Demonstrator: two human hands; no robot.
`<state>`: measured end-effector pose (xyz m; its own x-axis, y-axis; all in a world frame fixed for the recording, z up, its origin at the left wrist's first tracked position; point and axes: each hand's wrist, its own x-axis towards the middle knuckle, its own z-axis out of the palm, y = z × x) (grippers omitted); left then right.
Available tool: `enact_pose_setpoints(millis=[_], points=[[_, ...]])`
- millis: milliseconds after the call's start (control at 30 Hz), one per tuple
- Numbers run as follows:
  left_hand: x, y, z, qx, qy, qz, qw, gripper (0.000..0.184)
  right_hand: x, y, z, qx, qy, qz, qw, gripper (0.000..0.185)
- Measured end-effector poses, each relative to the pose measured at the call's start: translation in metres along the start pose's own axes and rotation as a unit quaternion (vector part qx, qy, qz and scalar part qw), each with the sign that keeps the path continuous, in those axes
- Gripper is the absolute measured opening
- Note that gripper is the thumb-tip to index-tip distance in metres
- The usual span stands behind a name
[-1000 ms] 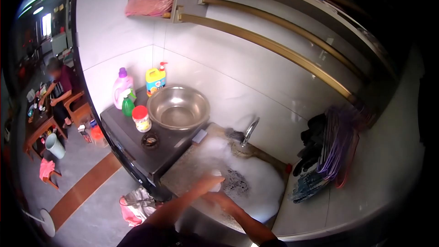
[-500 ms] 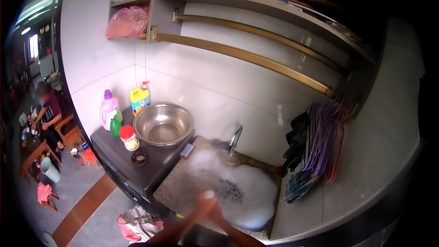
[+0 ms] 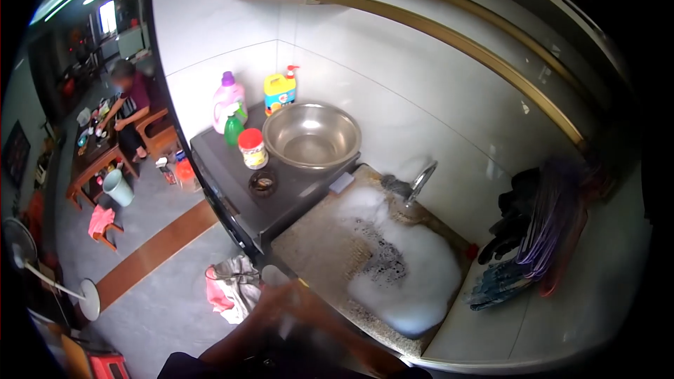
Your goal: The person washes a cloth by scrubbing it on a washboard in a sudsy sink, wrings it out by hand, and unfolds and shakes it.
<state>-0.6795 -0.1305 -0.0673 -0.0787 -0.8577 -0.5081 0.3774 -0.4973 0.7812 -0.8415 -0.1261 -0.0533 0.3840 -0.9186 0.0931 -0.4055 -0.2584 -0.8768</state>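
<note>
My left hand (image 3: 275, 300) and my right hand (image 3: 306, 303) are close together, low in front of the sink's left front edge. Both look closed, though motion smears the fingers. A pale rounded shape (image 3: 273, 275) shows just above them, and another whitish patch (image 3: 286, 326) lies between the wrists; I cannot make out what they are. Behind my hands is the stone sink (image 3: 302, 242), full of white suds (image 3: 414, 295) with a dark, bubbly gap in the middle. A chrome faucet (image 3: 423, 179) curves over its back edge.
On the dark counter (image 3: 295, 200) left of the sink stand a steel basin (image 3: 312, 142), a red-lidded jar (image 3: 253, 149) and several bottles. Purple hangers (image 3: 551, 231) hang at right. Clothes (image 3: 235, 284) lie below the counter. Another person (image 3: 133, 109) sits at a table.
My hands have moved from above the sink's front part to its left front edge, toward my body. The view has turned left and downward, showing more floor.
</note>
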Motion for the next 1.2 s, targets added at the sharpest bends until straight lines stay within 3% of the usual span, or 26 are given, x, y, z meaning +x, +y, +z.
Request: enact_pose_setpoints(millis=[100, 167, 233, 267, 300, 333, 367, 400, 433, 500, 567, 600, 667, 800, 867, 933, 1033, 1200], points=[[-0.009, -0.005, -0.035, -0.206, -0.104, -0.016, 0.973, 0.042, -0.002, -0.009, -0.007, 0.176, -0.126, 0.077, 0.973, 0.077], [-0.021, 0.002, -0.049, -0.257, -0.103, 0.0, 0.961, 0.042, -0.014, -0.009, -0.016, 0.323, -0.206, 0.204, 0.901, 0.07], [-0.036, 0.007, -0.064, -0.306, -0.101, 0.014, 0.947, 0.042, -0.026, 0.076, 0.018, 0.205, -0.224, 0.126, 0.944, 0.065], [-0.045, 0.009, -0.078, -0.31, -0.106, 0.017, 0.945, 0.043, -0.027, 0.079, 0.019, 0.198, -0.225, 0.143, 0.943, 0.062], [-0.054, 0.009, -0.092, -0.314, -0.111, 0.021, 0.943, 0.043, -0.028, 0.08, 0.021, 0.191, -0.225, 0.159, 0.942, 0.059], [-0.064, 0.011, -0.101, -0.319, -0.118, 0.026, 0.94, 0.044, -0.029, 0.037, 0.003, 0.233, -0.216, 0.231, 0.92, 0.056], [-0.091, 0.033, -0.096, -0.316, -0.065, 0.037, 0.946, 0.042, -0.027, 0.004, -0.006, 0.272, -0.205, 0.302, 0.89, 0.053], [-0.087, 0.013, -0.123, -0.293, -0.022, 0.049, 0.955, 0.041, -0.027, 0.006, 0.001, 0.26, -0.216, 0.283, 0.897, 0.051], [-0.085, -0.017, -0.158, -0.142, 0.024, 0.119, 0.982, 0.038, -0.031, 0.01, 0.011, 0.25, -0.225, 0.264, 0.904, 0.048], [-0.101, -0.031, -0.196, -0.011, 0.082, 0.177, 0.981, 0.034, -0.039, 0.034, 0.041, 0.264, -0.224, 0.266, 0.9, 0.044], [-0.142, -0.024, -0.216, -0.061, 0.106, 0.16, 0.979, 0.032, -0.042, 0.05, 0.072, 0.293, -0.209, 0.301, 0.883, 0.042], [-0.154, -0.023, -0.229, -0.208, 0.139, 0.088, 0.964, 0.029, -0.043, 0.04, 0.081, 0.3, -0.202, 0.313, 0.878, 0.042], [-0.181, -0.028, -0.253, -0.205, 0.191, 0.084, 0.956, 0.032, -0.045, 0.022, 0.094, 0.279, -0.208, 0.305, 0.886, 0.044], [-0.223, -0.009, -0.274, -0.262, 0.161, 0.097, 0.946, 0.039, -0.027, -0.062, 0.119, 0.225, -0.275, 0.275, 0.893, 0.049], [-0.234, 0.001, -0.273, -0.304, 0.141, 0.099, 0.937, 0.044, -0.019, -0.091, 0.15, 0.238, -0.304, 0.304, 0.871, 0.051], [-0.236, 0.005, -0.271, -0.296, 0.135, 0.114, 0.939, 0.048, -0.013, -0.127, 0.188, 0.14, -0.299, 0.151, 0.932, 0.057], [-0.239, 0.017, -0.263, -0.291, 0.089, 0.113, 0.946, 0.047, -0.005, -0.19, 0.233, 0.089, -0.292, 0.092, 0.948, 0.061], [-0.246, 0.01, -0.266, -0.295, 0.16, 0.138, 0.932, 0.034, 0.0, -0.224, 0.268, -0.001, -0.292, -0.083, 0.953, 0.06]])
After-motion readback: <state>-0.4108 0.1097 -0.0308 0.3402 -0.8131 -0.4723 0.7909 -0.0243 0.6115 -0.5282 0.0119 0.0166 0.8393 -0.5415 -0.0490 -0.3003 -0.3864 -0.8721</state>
